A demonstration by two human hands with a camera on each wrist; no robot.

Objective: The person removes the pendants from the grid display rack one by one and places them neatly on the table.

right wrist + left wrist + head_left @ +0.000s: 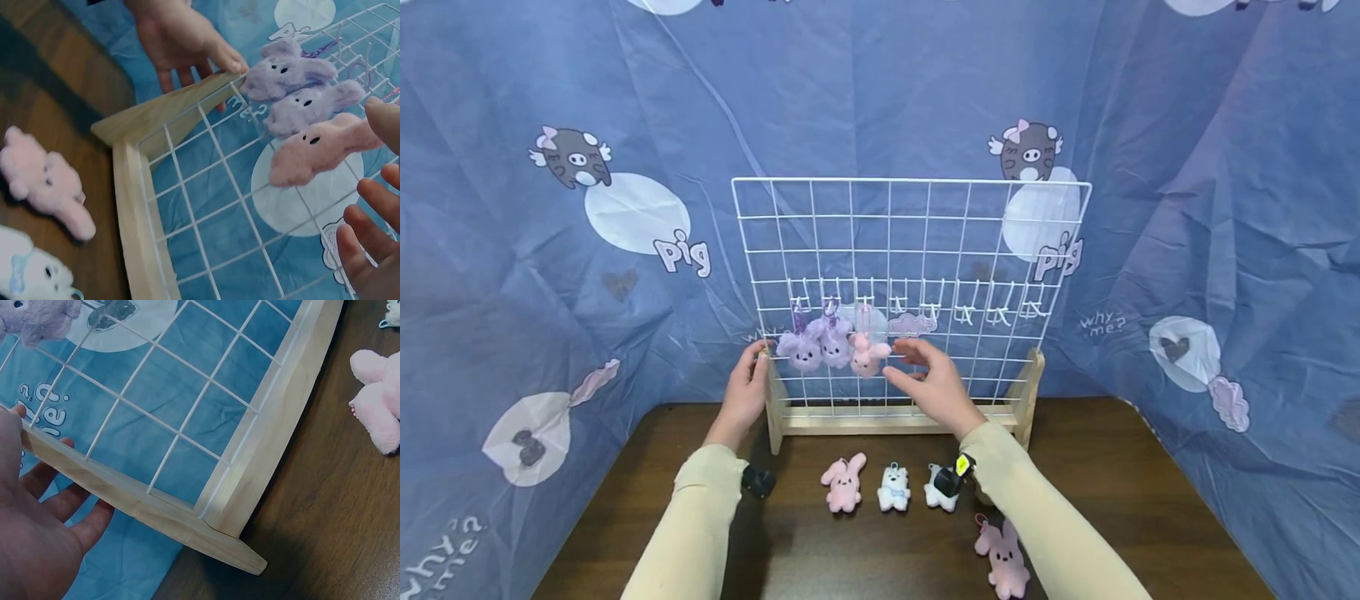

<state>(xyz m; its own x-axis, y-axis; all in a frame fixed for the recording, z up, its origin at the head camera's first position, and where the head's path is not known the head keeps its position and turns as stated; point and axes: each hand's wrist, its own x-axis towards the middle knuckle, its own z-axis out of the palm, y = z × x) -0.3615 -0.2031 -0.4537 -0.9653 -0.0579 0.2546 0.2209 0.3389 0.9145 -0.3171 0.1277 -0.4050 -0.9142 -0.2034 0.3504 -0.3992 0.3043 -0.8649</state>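
Nearest plush: a long-eared pink plush rabbit charm lies on the table, just beside the right sleeve.
Row behind it: another pink plush rabbit, a white plush bear with a blue bow, and a white plush figure partly hidden by the right wrist's black camera.
Right hand: the hand has its fingers spread wide and grips nothing, beside the hanging pink rabbit; whether they touch, I cannot tell.
Left hand: the hand holds the pale wooden left support, thumb and fingers on either side.
Hanging plush: a pink rabbit hangs third from the left, beside two fluffy lilac figures.
Risk: a brush from the right fingers could swing the pink rabbit or unhook its loop; an uneven pull on the support could tilt the white wire grid and its hooks.
Surface: dark brown wood-grain table.
Room: creased blue cloth printed with pigs encloses it.
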